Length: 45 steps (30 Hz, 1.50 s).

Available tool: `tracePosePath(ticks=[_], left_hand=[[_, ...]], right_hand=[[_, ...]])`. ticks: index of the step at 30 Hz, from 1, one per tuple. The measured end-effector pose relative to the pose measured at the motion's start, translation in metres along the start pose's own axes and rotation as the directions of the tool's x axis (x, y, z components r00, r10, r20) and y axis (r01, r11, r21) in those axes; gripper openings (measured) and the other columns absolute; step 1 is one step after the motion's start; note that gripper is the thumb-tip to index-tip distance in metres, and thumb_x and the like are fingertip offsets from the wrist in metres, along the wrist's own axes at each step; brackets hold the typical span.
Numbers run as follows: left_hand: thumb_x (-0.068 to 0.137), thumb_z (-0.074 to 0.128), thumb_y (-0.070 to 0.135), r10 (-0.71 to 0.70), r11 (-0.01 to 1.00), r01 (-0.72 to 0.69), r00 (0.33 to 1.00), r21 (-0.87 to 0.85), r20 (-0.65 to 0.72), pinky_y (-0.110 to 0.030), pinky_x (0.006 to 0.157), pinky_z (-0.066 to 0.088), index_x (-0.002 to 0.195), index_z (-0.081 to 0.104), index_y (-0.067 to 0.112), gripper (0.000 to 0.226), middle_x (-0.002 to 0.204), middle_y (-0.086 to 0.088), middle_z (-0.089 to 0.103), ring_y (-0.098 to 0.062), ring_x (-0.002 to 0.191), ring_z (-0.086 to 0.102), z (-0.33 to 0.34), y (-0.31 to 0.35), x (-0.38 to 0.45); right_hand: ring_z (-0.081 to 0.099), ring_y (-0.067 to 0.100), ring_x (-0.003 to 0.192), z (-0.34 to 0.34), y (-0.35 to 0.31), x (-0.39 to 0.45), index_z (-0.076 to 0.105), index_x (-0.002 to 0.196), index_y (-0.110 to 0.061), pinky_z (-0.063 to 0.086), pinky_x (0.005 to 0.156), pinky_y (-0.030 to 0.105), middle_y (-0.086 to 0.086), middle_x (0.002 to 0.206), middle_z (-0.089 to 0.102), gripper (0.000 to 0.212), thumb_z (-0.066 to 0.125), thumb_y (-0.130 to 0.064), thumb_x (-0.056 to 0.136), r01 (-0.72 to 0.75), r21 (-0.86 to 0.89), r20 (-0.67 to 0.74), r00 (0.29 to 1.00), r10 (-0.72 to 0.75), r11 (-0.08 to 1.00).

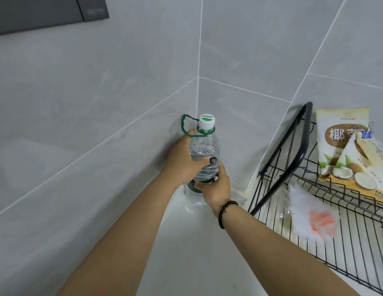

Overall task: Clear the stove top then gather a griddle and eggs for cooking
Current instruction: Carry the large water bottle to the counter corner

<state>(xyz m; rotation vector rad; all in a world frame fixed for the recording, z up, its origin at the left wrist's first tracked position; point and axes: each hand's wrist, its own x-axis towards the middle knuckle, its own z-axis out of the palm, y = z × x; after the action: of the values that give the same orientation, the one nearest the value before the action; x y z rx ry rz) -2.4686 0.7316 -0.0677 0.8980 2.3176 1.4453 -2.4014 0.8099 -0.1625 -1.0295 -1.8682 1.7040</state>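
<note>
A large clear water bottle (204,146) with a white cap and a green carry loop stands upright in the corner of the white counter (192,253), against the grey tiled walls. My left hand (182,159) grips its upper body from the left, thumb across the front. Lower down, my right hand (216,186) wraps around the bottle's middle from the right; a dark bead bracelet is on that wrist. No stove, griddle or eggs are in view.
A black wire rack (304,167) stands to the right on the counter. It holds a coconut-print snack bag (344,150) and a clear plastic bag with orange contents (314,218). A dark range hood (47,13) hangs at the upper left.
</note>
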Motion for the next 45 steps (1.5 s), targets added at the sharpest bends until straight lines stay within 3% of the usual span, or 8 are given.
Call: tracePosePath(ticks=[14,20,24,26,28,32,38,45], left_hand=[[0.073,0.082,0.019,0.0,1.0,-0.001,1.0,-0.017,-0.016,-0.031,0.096,0.05,0.129,0.049,0.031,0.067,0.119,0.008,0.064,-0.012,0.108,0.061,0.004,0.003,0.005],[0.068,0.074,0.045,-0.028,1.0,0.027,0.997,-0.009,-0.078,-0.037,0.094,0.053,0.128,0.048,0.038,0.066,0.118,0.013,0.066,-0.011,0.108,0.063,0.007,-0.002,-0.018],[0.082,0.071,0.016,-0.039,0.999,0.041,0.994,0.012,-0.105,-0.023,0.083,0.049,0.123,0.054,0.025,0.045,0.109,0.015,0.062,-0.009,0.101,0.062,0.004,0.0,-0.041],[0.084,0.069,0.012,-0.069,0.998,0.069,0.99,-0.003,-0.121,-0.011,0.068,0.043,0.116,0.058,0.021,0.035,0.098,0.014,0.058,-0.005,0.088,0.057,-0.001,0.002,-0.055],[0.086,0.068,0.012,-0.106,0.994,0.102,0.988,-0.04,-0.115,-0.006,0.066,0.04,0.113,0.059,0.02,0.03,0.098,0.013,0.06,-0.006,0.089,0.058,-0.006,0.001,-0.068],[0.086,0.064,0.007,-0.118,0.988,0.11,0.99,-0.109,-0.07,-0.019,0.082,0.046,0.102,0.062,0.03,0.028,0.099,0.01,0.07,-0.01,0.096,0.066,-0.013,0.006,-0.099],[0.085,0.065,0.004,-0.066,0.956,0.057,0.998,-0.289,-0.02,-0.027,0.081,0.053,0.096,0.069,0.028,0.027,0.088,0.007,0.075,-0.008,0.087,0.069,-0.015,0.046,-0.158],[0.088,0.061,0.0,0.015,0.918,0.035,0.992,-0.396,0.121,-0.013,0.069,0.051,0.101,0.067,0.019,0.023,0.086,0.005,0.076,-0.009,0.083,0.071,0.012,0.095,-0.212]], right_hand=[[0.063,0.016,0.099,-0.009,-0.011,0.003,0.054,0.122,-0.03,0.054,0.091,0.036,0.006,0.115,0.061,0.074,0.082,-0.005,0.058,0.032,-0.033,0.03,0.999,-0.031,0.999],[0.055,0.02,0.114,-0.027,-0.022,-0.012,0.044,0.139,-0.024,0.046,0.101,0.031,0.008,0.131,0.051,0.081,0.08,-0.008,0.068,0.013,-0.209,0.093,0.996,0.007,0.978],[0.054,0.023,0.119,-0.049,-0.038,-0.035,0.034,0.146,-0.017,0.047,0.095,0.031,0.008,0.136,0.047,0.075,0.072,-0.011,0.082,0.014,-0.249,0.082,0.997,0.007,0.969],[0.061,0.015,0.102,-0.058,-0.043,-0.05,0.039,0.143,-0.018,0.05,0.081,0.024,0.004,0.13,0.052,0.065,0.07,-0.016,0.085,0.039,-0.24,0.094,0.995,-0.017,0.97],[0.061,0.008,0.088,-0.067,-0.047,-0.066,0.044,0.137,-0.02,0.052,0.075,0.023,-0.003,0.118,0.056,0.055,0.068,-0.021,0.087,0.059,-0.22,0.114,0.993,-0.034,0.974],[0.064,0.017,0.092,-0.088,-0.049,-0.104,0.053,0.129,-0.018,0.056,0.086,0.038,-0.003,0.107,0.06,0.042,0.065,-0.017,0.089,0.074,-0.167,0.143,0.988,-0.05,0.983],[0.066,0.032,0.097,-0.129,-0.063,-0.165,0.059,0.107,-0.023,0.055,0.082,0.037,0.01,0.108,0.065,0.028,0.058,-0.002,0.089,0.068,-0.04,0.14,0.988,-0.062,0.997],[0.07,0.021,0.092,-0.199,-0.066,-0.231,0.063,0.107,-0.021,0.056,0.086,0.035,0.006,0.107,0.069,0.024,0.057,-0.003,0.092,0.091,0.047,0.043,0.995,-0.093,0.995]])
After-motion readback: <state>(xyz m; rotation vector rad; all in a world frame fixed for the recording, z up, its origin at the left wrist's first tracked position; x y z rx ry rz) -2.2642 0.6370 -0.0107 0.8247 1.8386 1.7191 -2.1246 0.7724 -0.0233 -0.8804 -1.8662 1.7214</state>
